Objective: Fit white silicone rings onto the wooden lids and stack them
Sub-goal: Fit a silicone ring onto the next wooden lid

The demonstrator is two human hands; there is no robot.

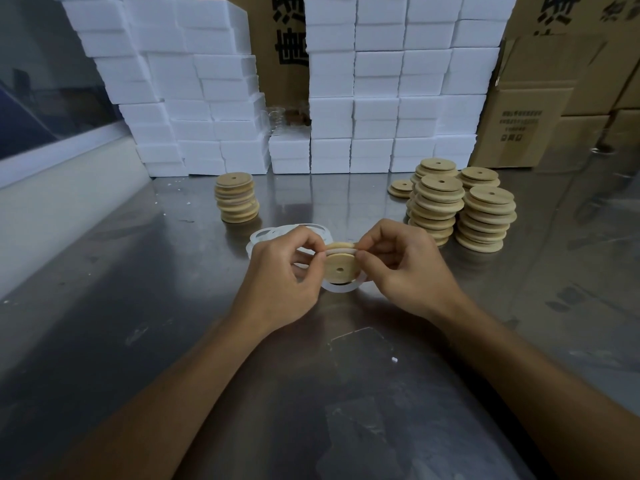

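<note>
A round wooden lid [340,268] with a small centre hole is held tilted between both hands above the steel table. My left hand [282,277] pinches a white silicone ring [341,251] at the lid's upper left edge. My right hand [403,265] pinches the ring at the upper right edge. The ring lies along the lid's top rim and its lower part hangs loose below the lid. Several loose white rings [277,234] lie on the table behind my left hand. A stack of ringed lids [237,198] stands at the back left. Stacks of plain wooden lids [460,206] stand at the back right.
White foam boxes [374,98] are piled in a wall along the back of the steel table [173,306]. Brown cardboard cartons [554,109] stand at the back right. A window ledge [52,157] runs along the left side.
</note>
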